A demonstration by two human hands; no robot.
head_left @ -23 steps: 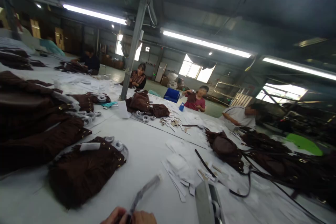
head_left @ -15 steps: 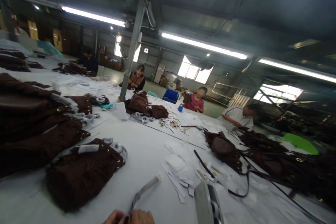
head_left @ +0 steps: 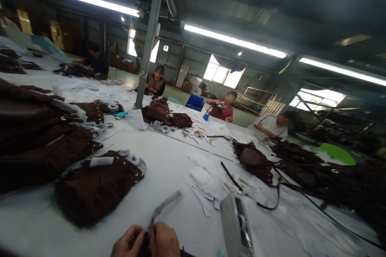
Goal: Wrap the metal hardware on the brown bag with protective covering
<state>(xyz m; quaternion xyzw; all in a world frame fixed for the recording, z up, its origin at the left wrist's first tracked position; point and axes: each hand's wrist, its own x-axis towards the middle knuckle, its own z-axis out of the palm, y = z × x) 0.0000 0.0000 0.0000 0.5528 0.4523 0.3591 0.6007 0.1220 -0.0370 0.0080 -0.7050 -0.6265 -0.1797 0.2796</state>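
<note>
At the bottom edge my left hand (head_left: 125, 242) and my right hand (head_left: 164, 240) pinch together on the near end of a thin grey strip (head_left: 165, 207), which slants up and to the right over the white table (head_left: 169, 168). Something dark sits between my fingers; it is too hidden to name. A brown bag (head_left: 96, 186) lies just left of my hands. A grey tape dispenser (head_left: 237, 225) stands to the right of them.
Stacked brown bags (head_left: 39, 136) fill the left side, and more bags with black straps (head_left: 301, 180) lie at the right. White paper scraps (head_left: 205, 184) are scattered mid-table. Several people (head_left: 224, 108) sit along the far edge, beside a steel pillar (head_left: 147, 40).
The view has tipped downward, so more of both hands shows. They still grip the strip, which has barely moved.
</note>
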